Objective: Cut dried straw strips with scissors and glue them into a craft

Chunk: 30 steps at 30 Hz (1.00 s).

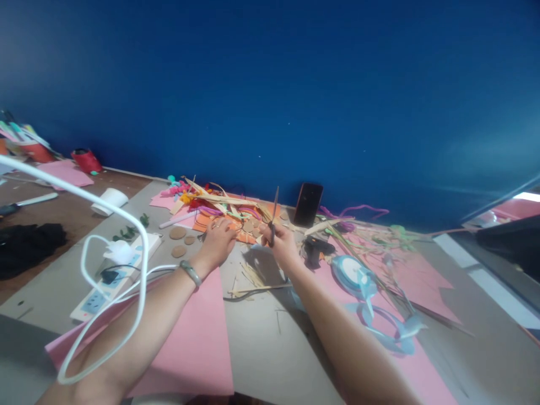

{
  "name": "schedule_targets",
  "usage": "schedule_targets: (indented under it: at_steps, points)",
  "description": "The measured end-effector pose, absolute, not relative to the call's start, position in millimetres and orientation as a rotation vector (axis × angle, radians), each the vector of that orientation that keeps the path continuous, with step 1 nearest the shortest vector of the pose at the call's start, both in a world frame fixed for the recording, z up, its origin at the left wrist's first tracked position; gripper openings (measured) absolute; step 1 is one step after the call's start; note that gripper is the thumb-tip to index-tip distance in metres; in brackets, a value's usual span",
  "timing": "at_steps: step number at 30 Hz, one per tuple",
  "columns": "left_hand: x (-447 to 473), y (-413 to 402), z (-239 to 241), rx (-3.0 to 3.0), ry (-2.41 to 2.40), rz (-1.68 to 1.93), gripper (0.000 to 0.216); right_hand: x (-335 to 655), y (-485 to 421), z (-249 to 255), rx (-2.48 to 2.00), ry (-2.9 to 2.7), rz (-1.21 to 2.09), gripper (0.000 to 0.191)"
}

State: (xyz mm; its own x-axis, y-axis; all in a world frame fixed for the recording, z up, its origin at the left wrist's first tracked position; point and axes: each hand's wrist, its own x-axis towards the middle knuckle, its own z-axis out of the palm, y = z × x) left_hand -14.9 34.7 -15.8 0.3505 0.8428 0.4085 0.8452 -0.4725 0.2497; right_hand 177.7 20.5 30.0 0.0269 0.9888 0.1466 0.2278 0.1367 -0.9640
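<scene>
Scissors (274,218) mid-frame: stiff, probably light, best held by the dark handles (272,235)
My right hand (283,243) clamps them, long axis near vertical, tip toward the frame's top; my left hand (220,239), apart, is over the orange sheet (203,221), its grip I cannot tell

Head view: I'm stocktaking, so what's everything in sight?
scissors: one, dark, in right hand
phone: one, black, against blue wall
glue gun: one, black, before phone
ribbon roll: one, light blue, right
wooden discs: several, tan, beside left hand
dried strips: many, tan, near wall
pipe cleaners: several, purple, near wall
paper sheets: several, pink, across table
power strip: one, white, left
cable: some, white, left
leaf sprigs: some, green, left
containers: two, red, far left
cup: one, white, left
cloth: one, black, far left
tool: one, dark-handled, far left
left hand: one, bare, over orange paper
right hand: one, bare, centre
</scene>
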Motion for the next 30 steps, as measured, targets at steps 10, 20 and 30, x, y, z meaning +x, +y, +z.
schedule_targets:
  at_steps: [10, 20, 30]
  points:
    - [-14, 38, -14, -2.578, -1.631, -1.596, 0.01, 177, 20, 28, -1.293, -1.355, 1.023, 0.03]
    - [1, 26, 2, -2.299, -1.923, -3.246, 0.018, 172, 20, 24, -1.13, -1.321, 1.245, 0.041]
    - [3, 17, 12, -2.408, -1.964, -3.246, 0.014, 173, 16, 32, -1.152, -1.303, 1.179, 0.037]
